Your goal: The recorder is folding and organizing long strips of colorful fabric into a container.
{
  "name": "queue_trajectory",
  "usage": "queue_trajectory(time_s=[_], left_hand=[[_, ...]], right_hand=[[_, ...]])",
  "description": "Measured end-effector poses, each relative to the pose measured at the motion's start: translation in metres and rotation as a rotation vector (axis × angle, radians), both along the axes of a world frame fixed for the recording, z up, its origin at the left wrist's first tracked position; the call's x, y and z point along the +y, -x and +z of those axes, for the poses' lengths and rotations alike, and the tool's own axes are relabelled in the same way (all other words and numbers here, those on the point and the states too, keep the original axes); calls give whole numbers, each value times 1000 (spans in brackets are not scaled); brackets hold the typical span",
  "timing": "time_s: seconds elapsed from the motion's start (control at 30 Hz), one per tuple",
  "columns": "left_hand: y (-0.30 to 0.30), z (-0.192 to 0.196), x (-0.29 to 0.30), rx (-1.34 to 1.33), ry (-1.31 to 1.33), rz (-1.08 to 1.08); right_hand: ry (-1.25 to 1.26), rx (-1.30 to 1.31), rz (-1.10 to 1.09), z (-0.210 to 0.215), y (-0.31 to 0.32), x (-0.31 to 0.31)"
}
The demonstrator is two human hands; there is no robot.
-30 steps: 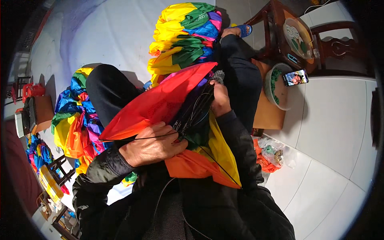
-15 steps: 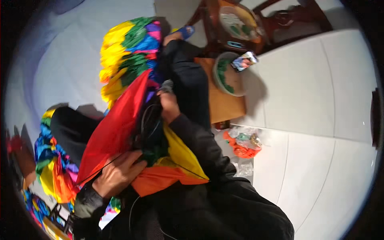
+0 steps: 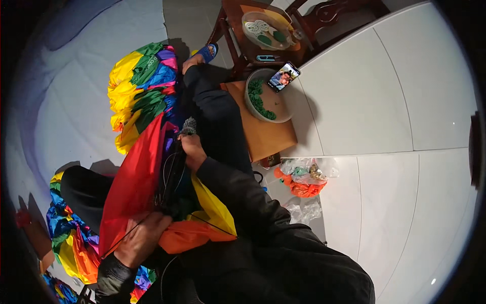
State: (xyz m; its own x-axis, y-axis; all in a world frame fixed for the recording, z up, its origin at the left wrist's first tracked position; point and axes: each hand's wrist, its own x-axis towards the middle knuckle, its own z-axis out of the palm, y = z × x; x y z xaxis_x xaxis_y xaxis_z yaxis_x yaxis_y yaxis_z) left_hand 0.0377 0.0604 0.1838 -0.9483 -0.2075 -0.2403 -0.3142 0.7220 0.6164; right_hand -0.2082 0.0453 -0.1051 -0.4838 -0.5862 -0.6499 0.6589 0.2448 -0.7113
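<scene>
1. Head view, floor: large pale tiles [image 3: 385,131] with dark joints cover the right half; a light sheet or mat [image 3: 76,86] spreads over the left.
2. Head view, furniture: a dark wooden chair [image 3: 253,40] stands at the top and carries a round tray [image 3: 248,23] of small pieces. Below it a low wooden board [image 3: 268,137] bears a round bowl [image 3: 250,106] of green pieces, with a phone [image 3: 283,77] leaning on the bowl's rim.
3. Head view, loose items: clear and orange plastic bags [image 3: 304,177] lie on the tiles beside the board.
4. Head view, fabric piles: one multicoloured heap [image 3: 142,86] lies on the sheet past the knees, another [image 3: 71,238] at lower left.
5. Head view, the work: a rainbow umbrella canopy [image 3: 136,187] lies across the lap. The left hand [image 3: 142,238] is closed on its lower edge and a thin dark rib. The right hand [image 3: 192,149] is closed on the upper part, near the dark frame.
</scene>
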Motion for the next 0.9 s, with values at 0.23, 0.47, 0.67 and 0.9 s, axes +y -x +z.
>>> queue_trajectory(time_s=[0.23,0.47,0.67,0.9], left_hand=[[7,-17,-3,107,301,-159],[-14,-29,3,176,438,-123],[-15,-34,-1,217,435,-146],[-17,-47,0,230,447,-130]], right_hand=[[235,-132,114,-25,32,31],[208,-305,187,94,-16,26],[-33,-201,197,77,-11,12],[-32,-234,160,53,-3,5]])
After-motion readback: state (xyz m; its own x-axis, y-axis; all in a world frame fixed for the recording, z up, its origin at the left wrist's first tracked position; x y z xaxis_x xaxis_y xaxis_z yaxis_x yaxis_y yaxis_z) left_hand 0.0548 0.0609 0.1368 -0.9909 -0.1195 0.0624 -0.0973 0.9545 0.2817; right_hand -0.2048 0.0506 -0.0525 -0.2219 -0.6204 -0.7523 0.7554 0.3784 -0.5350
